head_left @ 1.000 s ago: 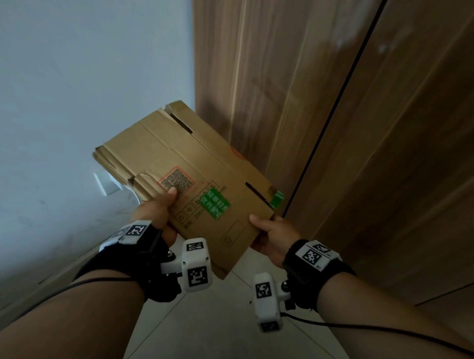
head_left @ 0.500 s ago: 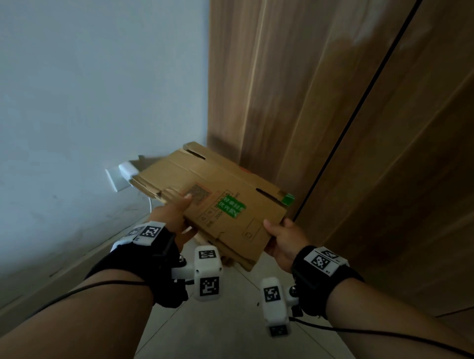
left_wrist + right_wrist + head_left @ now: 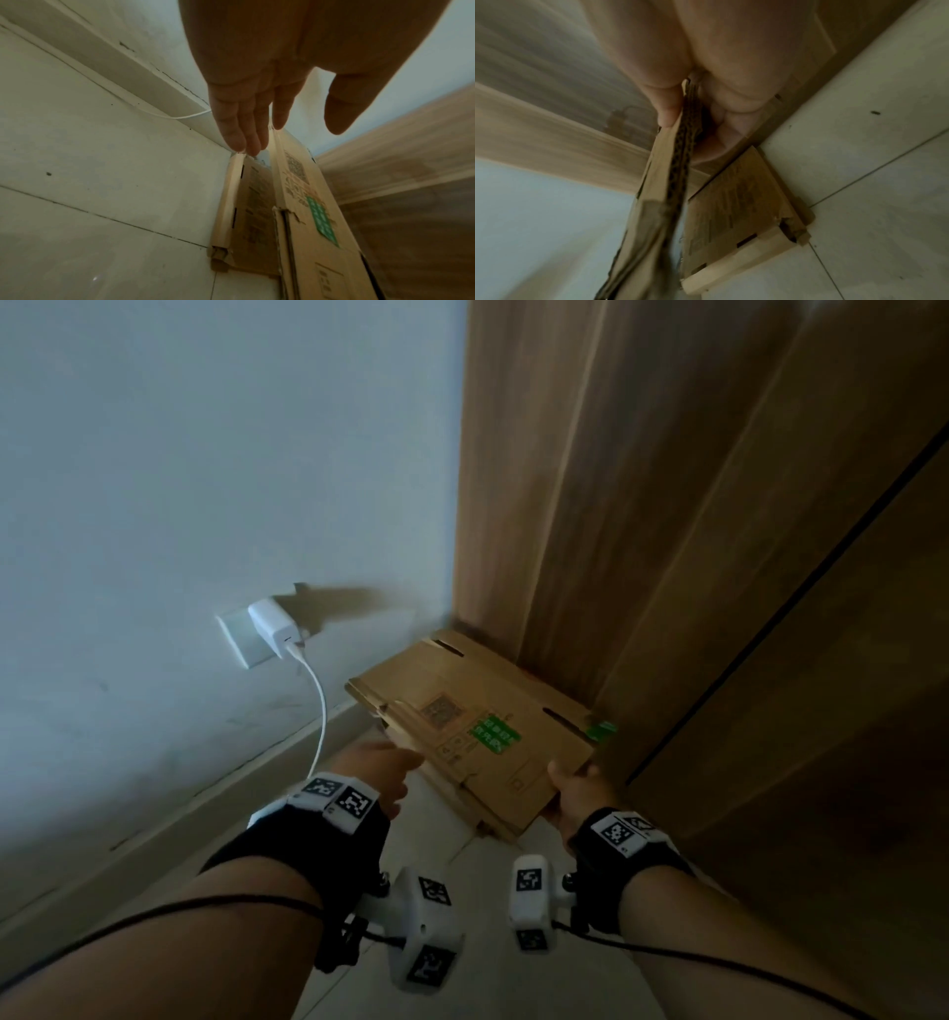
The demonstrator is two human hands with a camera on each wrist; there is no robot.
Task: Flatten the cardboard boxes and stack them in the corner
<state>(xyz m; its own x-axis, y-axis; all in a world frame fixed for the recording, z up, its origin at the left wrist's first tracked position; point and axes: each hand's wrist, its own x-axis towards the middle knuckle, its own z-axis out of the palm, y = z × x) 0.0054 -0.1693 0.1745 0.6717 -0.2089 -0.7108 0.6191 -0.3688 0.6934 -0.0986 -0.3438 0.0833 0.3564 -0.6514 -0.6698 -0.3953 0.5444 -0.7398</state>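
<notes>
The right hand [image 3: 575, 796] pinches the flattened cardboard box [image 3: 477, 737] at its near corner; the left hand [image 3: 257, 97], fingers [image 3: 239, 130] straight, hovers beside its left edge.

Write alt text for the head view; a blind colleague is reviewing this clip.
Right hand grips a flattened box over the floor in the corner, between a wall and a wood panel; left hand open beside it. A charger is plugged in nearby.

You have a white wall [image 3: 179, 454] with a socket [image 3: 237, 639]; 1 white charger [image 3: 272, 625] is plugged in, its cable [image 3: 321, 711] hanging to the tiled floor [image 3: 462, 983]. Wooden panels [image 3: 667, 505] meet the wall.
</notes>
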